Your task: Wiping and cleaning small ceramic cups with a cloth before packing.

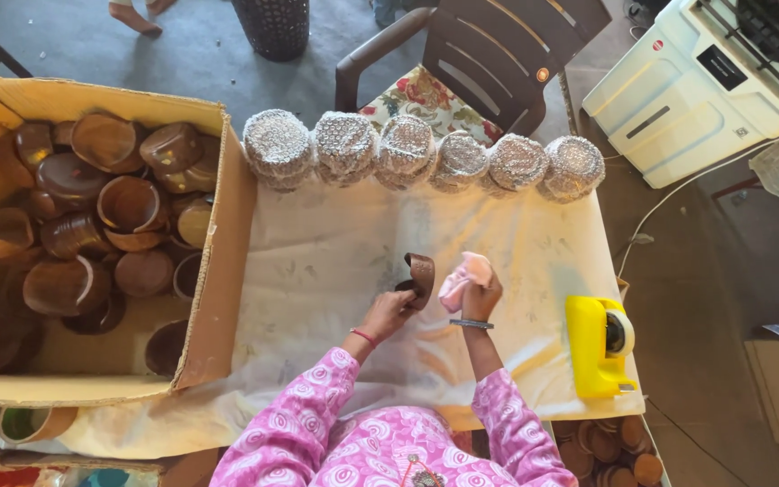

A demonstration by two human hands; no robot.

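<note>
Left hand: my left hand [388, 313] grips a small brown bowl [420, 275] above the desk [317, 261].
Bowl: it stands on edge, open side facing left.
Right hand: my right hand [481, 296] is closed around a pink cloth [463, 278], just beside the bowl.
Nearby: a yellow tape holder [597, 345].

Pink swirl-print sleeves [292, 424], perhaps bangles [471, 323]

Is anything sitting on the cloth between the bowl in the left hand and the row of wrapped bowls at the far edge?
Nothing visible. The left hand holds the wooden bowl, and only bare white cloth lies between it and the wrapped bowls.
</note>
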